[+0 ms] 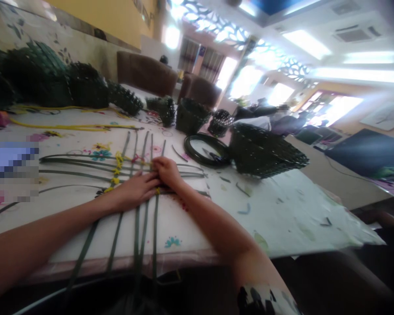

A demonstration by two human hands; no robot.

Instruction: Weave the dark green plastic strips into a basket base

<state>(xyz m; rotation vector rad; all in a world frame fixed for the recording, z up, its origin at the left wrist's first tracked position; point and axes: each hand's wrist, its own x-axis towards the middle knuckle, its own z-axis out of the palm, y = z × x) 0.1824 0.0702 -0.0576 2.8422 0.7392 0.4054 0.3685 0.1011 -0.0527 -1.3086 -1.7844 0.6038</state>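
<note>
A loose lattice of dark green strips (135,151), bound with yellow ties (115,171), lies by the near edge of the tabletop (190,236), several ends overhanging it. The left hand (139,191) rests flat on it, grasping nothing visible. The right hand (165,169) bunches its fingertips at a crossing; I cannot tell whether they grip. Beyond sit 1 green coil (188,151) and, towards the far edge, 1 large basket (265,151).

Left hand (133,191) flat, palm down; right hand (167,171) curled, close beside it.
</note>
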